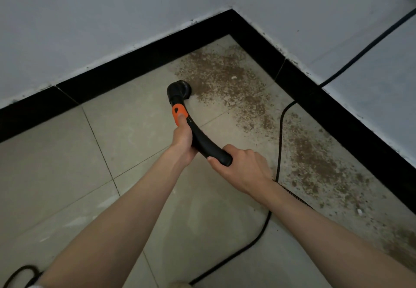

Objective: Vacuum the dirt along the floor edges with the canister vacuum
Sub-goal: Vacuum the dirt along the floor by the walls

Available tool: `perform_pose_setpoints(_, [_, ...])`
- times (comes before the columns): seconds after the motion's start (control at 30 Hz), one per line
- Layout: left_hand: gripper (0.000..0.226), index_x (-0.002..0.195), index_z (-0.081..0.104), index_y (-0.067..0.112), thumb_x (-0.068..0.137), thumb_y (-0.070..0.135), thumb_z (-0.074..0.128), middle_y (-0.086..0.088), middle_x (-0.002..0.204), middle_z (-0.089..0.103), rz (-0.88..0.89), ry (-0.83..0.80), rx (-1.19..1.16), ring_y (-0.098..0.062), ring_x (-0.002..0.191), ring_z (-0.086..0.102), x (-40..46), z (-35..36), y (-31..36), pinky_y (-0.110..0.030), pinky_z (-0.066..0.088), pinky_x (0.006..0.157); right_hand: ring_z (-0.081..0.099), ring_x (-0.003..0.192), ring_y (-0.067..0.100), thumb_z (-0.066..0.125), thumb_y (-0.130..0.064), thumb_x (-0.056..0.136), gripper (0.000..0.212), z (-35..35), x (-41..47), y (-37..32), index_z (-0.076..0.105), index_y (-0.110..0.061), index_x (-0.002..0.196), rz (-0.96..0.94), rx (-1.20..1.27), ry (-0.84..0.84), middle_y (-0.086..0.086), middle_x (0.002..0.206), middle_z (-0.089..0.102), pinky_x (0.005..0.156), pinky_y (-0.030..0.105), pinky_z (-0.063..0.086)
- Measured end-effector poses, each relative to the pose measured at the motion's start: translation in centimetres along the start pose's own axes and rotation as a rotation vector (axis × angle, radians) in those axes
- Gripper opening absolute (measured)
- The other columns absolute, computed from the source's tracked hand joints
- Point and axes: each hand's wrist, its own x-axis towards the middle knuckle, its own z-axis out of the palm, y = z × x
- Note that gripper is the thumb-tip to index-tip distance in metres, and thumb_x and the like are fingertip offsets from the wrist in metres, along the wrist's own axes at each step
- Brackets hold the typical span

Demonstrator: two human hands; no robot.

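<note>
my left hand (182,140) grips the curved vacuum handle (202,139) high, thumb on its orange slider, to steer; my right hand (243,166) wraps the near end. the round nozzle (179,90) sits at the dirt (225,74) patch's left edge, near the far corner.

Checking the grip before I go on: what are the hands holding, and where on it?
Both hold the vacuum handle: left hand near the orange collar, thumb on it; right hand at the rear end.
</note>
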Motion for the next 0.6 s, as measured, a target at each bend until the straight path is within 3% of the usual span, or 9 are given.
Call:
perform_pose_setpoints(0.13, [0.055,0.110,0.049,0.008,0.095,0.058,0.033,-0.006,0.082,0.055,0.069,0.042,0.038,-0.020,0.075,0.054,2.7,-0.1,2.5,-0.032,0.048,0.066,0.062,0.078,0.029,0.038,-0.070,0.083,0.048,0.2,3.5,-1.4,0.055,-0.026,0.093,-0.004,-0.001,0.001,0.001,0.072,0.057,0.060,0.031,0.034])
perform_pose_setpoints(0.3, [0.061,0.122,0.049,0.007,0.095,0.059,0.031,-0.006,0.084,0.057,0.128,0.120,0.048,-0.022,0.081,0.056,5.9,-0.2,5.4,-0.031,0.048,0.062,0.060,0.076,0.028,0.039,-0.071,0.083,0.044,0.1,7.7,-2.9,0.051,-0.029,0.088,-0.037,-0.021,0.009,0.001,0.074,0.059,0.060,0.032,0.034])
perform_pose_setpoints(0.6, [0.061,0.125,0.048,0.008,0.096,0.058,0.030,-0.007,0.092,0.057,0.137,0.096,0.087,-0.022,0.085,0.057,9.4,1.8,6.6,-0.030,0.047,0.058,0.056,0.070,0.024,0.041,-0.070,0.082,0.041,-0.2,11.4,-1.3,0.050,-0.031,0.087,-0.018,0.005,0.000,-0.004,0.069,0.056,0.057,0.031,0.034])
